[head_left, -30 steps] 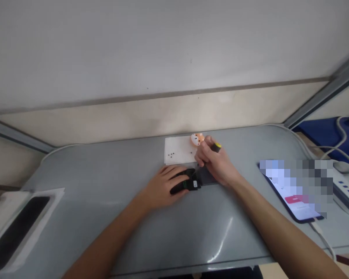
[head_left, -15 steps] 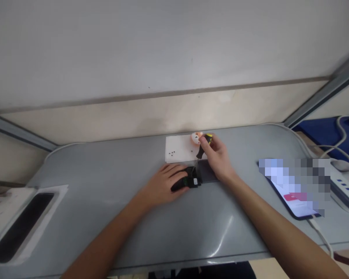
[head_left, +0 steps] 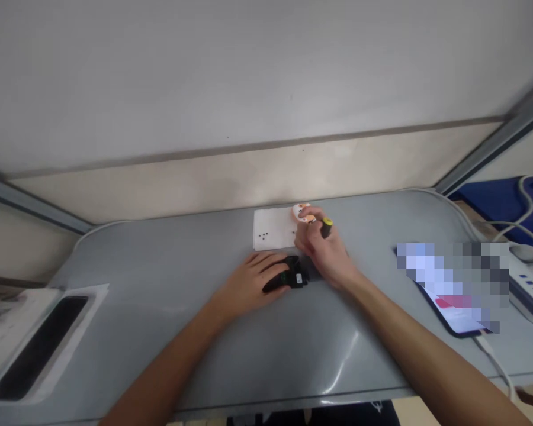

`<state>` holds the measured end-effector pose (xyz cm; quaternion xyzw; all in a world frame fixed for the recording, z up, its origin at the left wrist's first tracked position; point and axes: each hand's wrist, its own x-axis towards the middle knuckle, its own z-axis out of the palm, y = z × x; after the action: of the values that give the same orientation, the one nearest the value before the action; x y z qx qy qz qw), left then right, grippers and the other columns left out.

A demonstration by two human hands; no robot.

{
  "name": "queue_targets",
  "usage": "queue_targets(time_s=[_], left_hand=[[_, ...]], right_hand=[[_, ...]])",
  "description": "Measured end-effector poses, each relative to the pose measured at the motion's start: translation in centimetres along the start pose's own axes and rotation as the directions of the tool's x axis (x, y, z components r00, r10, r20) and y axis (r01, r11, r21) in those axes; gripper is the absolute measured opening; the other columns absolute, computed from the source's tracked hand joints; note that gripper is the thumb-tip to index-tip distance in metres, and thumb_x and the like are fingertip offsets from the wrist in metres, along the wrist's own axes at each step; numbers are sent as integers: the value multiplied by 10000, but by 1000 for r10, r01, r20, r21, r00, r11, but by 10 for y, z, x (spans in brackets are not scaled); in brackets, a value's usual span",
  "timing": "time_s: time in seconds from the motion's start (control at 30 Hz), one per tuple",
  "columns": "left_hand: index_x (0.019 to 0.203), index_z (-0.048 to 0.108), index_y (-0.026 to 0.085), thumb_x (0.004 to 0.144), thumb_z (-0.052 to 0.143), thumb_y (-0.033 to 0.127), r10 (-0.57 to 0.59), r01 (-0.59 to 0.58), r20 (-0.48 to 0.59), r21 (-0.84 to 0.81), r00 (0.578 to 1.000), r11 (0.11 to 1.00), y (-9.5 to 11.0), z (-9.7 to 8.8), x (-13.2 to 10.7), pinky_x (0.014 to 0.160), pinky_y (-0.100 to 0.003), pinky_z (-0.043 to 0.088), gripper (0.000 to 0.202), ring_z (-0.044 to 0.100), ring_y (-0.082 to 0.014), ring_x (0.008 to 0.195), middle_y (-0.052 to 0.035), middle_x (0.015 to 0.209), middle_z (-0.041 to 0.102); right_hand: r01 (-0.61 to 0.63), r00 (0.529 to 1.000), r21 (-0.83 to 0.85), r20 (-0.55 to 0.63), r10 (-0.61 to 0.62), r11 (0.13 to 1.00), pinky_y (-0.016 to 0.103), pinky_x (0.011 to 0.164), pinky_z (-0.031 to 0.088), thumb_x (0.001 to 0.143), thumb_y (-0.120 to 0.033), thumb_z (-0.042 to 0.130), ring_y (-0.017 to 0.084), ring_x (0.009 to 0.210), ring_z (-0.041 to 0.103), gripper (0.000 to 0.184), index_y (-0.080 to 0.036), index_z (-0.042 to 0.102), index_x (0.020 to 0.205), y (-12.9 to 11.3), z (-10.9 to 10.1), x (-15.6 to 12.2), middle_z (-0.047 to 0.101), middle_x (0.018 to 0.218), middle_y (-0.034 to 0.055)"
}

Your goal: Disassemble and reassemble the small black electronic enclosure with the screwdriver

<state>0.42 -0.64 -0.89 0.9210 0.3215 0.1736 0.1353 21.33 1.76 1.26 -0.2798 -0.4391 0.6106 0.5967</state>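
My left hand [head_left: 255,280] is wrapped over a small black device [head_left: 296,277] with a white label, holding it on the grey table. A bit of green shows beside my fingers; the rest of the device is covered. My right hand [head_left: 322,248] grips a screwdriver [head_left: 327,227] with a black and yellow handle, its shaft and tip hidden. That hand is over the right part of a white paper [head_left: 275,225], on which several tiny dark screw-like pieces [head_left: 263,235] lie. Just behind my right fingers sits a round orange and white figure [head_left: 299,211]. A flat dark pad [head_left: 314,274] lies right of the device.
On the right lie a lit phone [head_left: 457,313] with a cable and a white power strip [head_left: 530,293]. At the left, a long black object [head_left: 39,349] rests on white paper. A wall panel [head_left: 204,183] stands along the table's back edge.
My right hand has lifted the screwdriver off the black device and turned it, its handle now tilting toward me. The fingers have moved over the paper. My left hand stays in place.
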Motion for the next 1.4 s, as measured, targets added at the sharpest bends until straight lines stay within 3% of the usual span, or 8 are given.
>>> queue_targets(time_s=[0.1, 0.27, 0.43, 0.6, 0.83, 1.03, 1.23, 1.4], left_hand=[[1263, 665, 254, 1005, 639, 359, 3, -3, -9, 9, 1000, 1000, 0, 2, -1, 1120, -460, 475, 281, 600, -256, 1315, -71, 1415, 654], [1248, 665, 245, 1000, 646, 364, 8, -8, -51, 15, 999, 1000, -1, 4, -1, 1097, -445, 487, 276, 615, -251, 1279, -74, 1368, 677], [1268, 660, 250, 1002, 641, 375, 3, -3, -29, -2, 1000, 1000, 0, 4, 0, 1117, -442, 472, 294, 612, -242, 1287, -61, 1381, 672], [1246, 675, 255, 1010, 623, 383, 8, -8, -44, -9, 999, 1000, 0, 4, 0, 1110, -451, 474, 274, 611, -249, 1288, -71, 1387, 668], [1232, 681, 251, 1001, 640, 348, 14, -14, -43, -18, 999, 1000, 0, 3, 0, 1094, -440, 483, 253, 619, -244, 1270, -69, 1369, 676], [1229, 685, 243, 1001, 639, 338, 9, -9, -60, 0, 998, 1000, 0, 5, -1, 1093, -442, 484, 251, 612, -247, 1271, -75, 1370, 669], [1235, 688, 253, 999, 637, 332, 13, -14, -59, 0, 998, 1000, 0, 5, 0, 1082, -440, 493, 254, 627, -246, 1254, -77, 1367, 675], [1236, 684, 247, 1000, 635, 344, 22, -22, -56, 12, 998, 1000, -1, 5, 0, 1085, -448, 492, 260, 620, -253, 1267, -85, 1372, 669]], right_hand=[[-30, 999, 156, 29, 26, 987, 310, 576, 324, 1008, -669, 437, 136, 590, 380, 481, -242, 643, 1089, -3, -2, 2, 394, 673, -34], [-83, 986, 182, 156, 55, 980, 323, 726, 420, 927, -474, 719, 144, 766, 564, 332, -226, 530, 814, -16, -3, -5, 542, 871, 0], [-6, 989, -10, 150, 7, 1000, 294, 580, 285, 967, -528, 649, 122, 569, 365, 314, -258, 514, 878, -16, 4, -11, 419, 649, -59], [-37, 989, -72, 139, 46, 997, 327, 684, 422, 991, -588, 556, 158, 714, 509, 359, -246, 661, 958, -23, 7, -11, 537, 798, 8], [-44, 998, -22, 32, 45, 999, 277, 540, 354, 909, -600, 685, 108, 521, 383, 453, -261, 397, 822, -17, 1, -4, 404, 627, -78], [-81, 994, 44, 78, 78, 996, 318, 658, 448, 972, -601, 575, 147, 694, 519, 371, -235, 638, 968, -21, -3, -1, 536, 799, 5], [-12, 1000, -36, 20, 13, 999, 275, 562, 393, 905, -506, 736, 112, 539, 462, 427, -254, 405, 807, -16, -7, -2, 503, 637, -71], [0, 1000, -27, 18, 1, 1000, 306, 584, 389, 982, -651, 509, 143, 601, 436, 406, -258, 605, 1020, -11, -3, 2, 439, 702, -30]])
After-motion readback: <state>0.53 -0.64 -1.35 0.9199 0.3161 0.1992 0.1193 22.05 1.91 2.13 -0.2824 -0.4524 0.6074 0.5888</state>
